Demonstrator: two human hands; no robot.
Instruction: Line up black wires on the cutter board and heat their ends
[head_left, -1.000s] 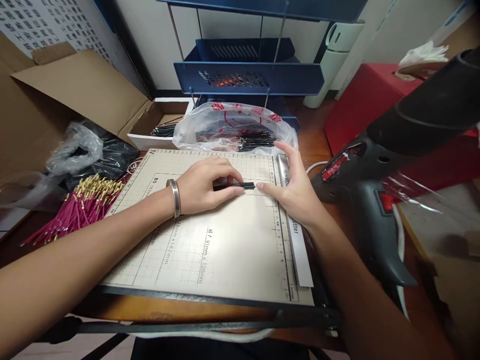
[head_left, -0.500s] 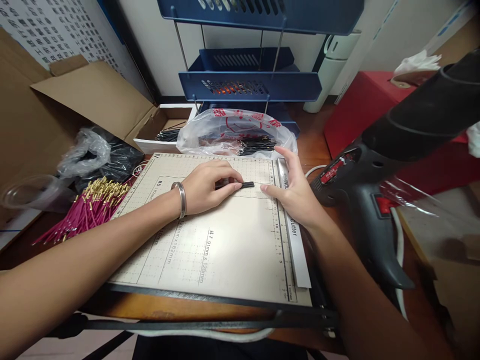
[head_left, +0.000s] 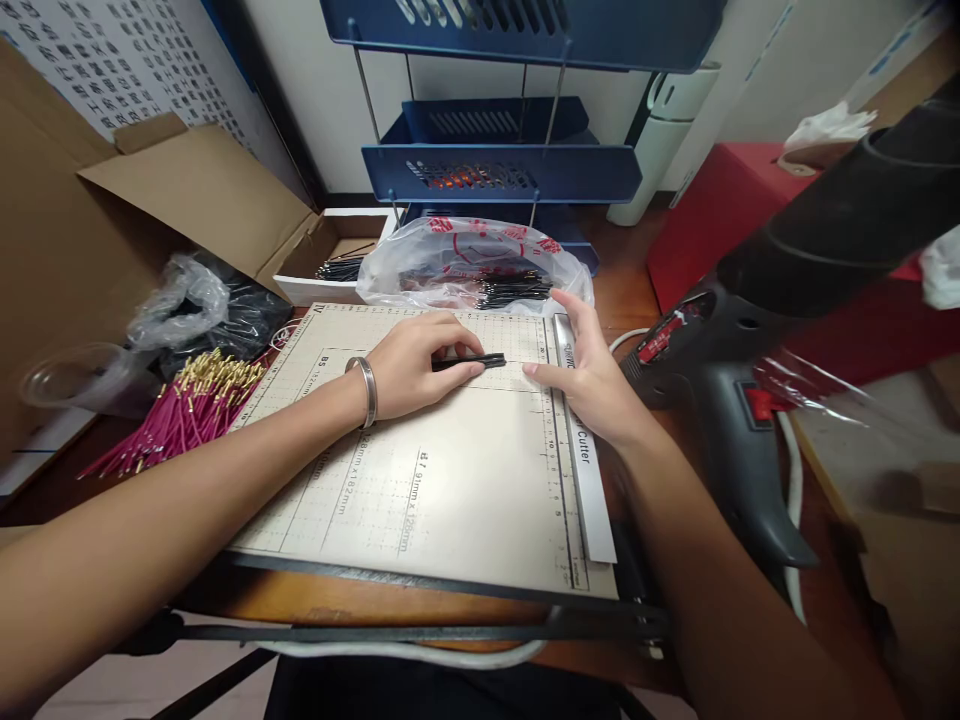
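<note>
My left hand (head_left: 420, 365) rests on the paper cutter's board (head_left: 465, 480), thumb and fingers closed on a few short black tubes or cords (head_left: 491, 360). Their ends stick out to the right of the fingertips; what kind they are is too small to tell. My right hand (head_left: 589, 375) lies over the silver cutter rail (head_left: 587, 490) at the board's right side. Its thumb points left toward the black ends, a small gap away, and its index finger stretches forward. Nothing shows between those spread fingers.
Magenta cords with gold tips (head_left: 195, 405) lie left of the board. Behind it are a plastic bag (head_left: 397, 270) with black cords and an open box (head_left: 300, 290). A black heat gun (head_left: 720, 420) stands close on the right, before a red box (head_left: 712, 220). A blue rack (head_left: 502, 175) rises behind.
My left fingers have shifted slightly on the black pieces, and more of them shows now. The right hand has stayed nearly where it was. The view has moved a little.
</note>
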